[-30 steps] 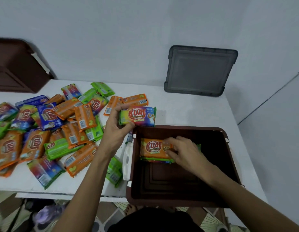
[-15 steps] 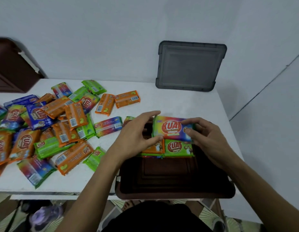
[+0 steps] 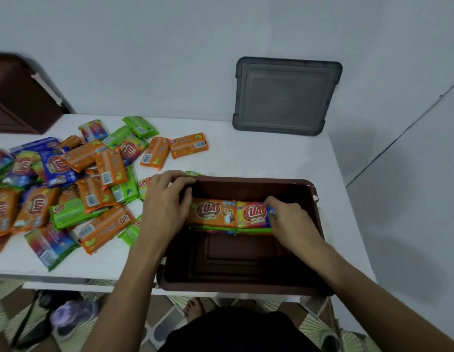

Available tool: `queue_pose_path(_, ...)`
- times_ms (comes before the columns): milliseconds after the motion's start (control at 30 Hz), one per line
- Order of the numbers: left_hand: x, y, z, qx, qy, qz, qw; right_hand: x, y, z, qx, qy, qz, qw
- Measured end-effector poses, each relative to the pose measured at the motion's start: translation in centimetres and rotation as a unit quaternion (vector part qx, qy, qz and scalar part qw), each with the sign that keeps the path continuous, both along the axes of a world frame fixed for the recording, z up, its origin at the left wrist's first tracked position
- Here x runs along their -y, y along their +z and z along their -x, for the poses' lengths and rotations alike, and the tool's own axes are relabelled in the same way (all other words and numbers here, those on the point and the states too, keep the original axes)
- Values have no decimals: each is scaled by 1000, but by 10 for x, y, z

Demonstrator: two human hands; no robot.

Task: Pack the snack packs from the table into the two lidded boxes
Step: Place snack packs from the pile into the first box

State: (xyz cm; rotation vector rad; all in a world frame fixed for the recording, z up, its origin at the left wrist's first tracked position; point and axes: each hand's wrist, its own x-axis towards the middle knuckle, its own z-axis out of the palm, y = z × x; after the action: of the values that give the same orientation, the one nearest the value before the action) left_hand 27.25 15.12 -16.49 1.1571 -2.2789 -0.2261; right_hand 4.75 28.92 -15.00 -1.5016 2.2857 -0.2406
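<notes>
I see the brown box (image 3: 236, 283) low in the middle. Inside it, my left hand (image 3: 165, 209) presses flat on the orange pack (image 3: 212, 212), and my right hand (image 3: 290, 219) pinches the rainbow pack (image 3: 252, 214) beside it. More snack packs (image 3: 68, 184) lie left. A gray lid (image 3: 287, 96) leans on the wall, upper right.

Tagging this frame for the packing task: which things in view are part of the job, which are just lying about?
Job:
- brown box
- orange pack and rainbow pack inside it
- loose packs on the table
- grey lid leaning on the wall
- left hand, right hand

Lying about:
- shoes on the floor
</notes>
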Motion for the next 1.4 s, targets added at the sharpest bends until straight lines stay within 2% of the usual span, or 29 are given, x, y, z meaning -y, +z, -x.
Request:
queue_pose_path(100,-3,-1,-1,-21,22,-13,999,1,-3,-3,-80,27,1,996)
queue_pose_path(233,-12,0,-8,-77,-14,-52,996,1,3,-18,-148,22,6,989)
queue_pose_path(300,-15,-1,-22,-108,-35,-86,990,4,9,-32,-120,26,66,990)
queue_pose_path(367,-15,-5,-43,-117,-45,-106,986,9,16,-54,-47,41,131,989)
queue_pose_path(433,-12,-12,-72,-106,-36,-117,987,17,21,-82,9,66,177,982)
queue_pose_path(567,3,-29,-146,-44,-7,-112,993,35,27,-155,42,101,223,969)
queue_pose_path(767,30,-57,-225,90,-13,-92,992,56,14,-256,-55,115,258,958)
queue_pose_path(900,37,-68,-237,130,-18,-109,985,72,-22,-287,-21,82,188,979)
queue_pose_path(1100,40,-78,-227,130,-16,-104,986,73,-79,-281,-81,73,73,991)
queue_pose_path(1267,40,-79,-224,101,-22,-128,986,70,-87,-277,-126,76,98,984)
queue_pose_path(1400,43,-77,-227,87,-42,-149,984,70,-84,-279,-96,47,147,983)
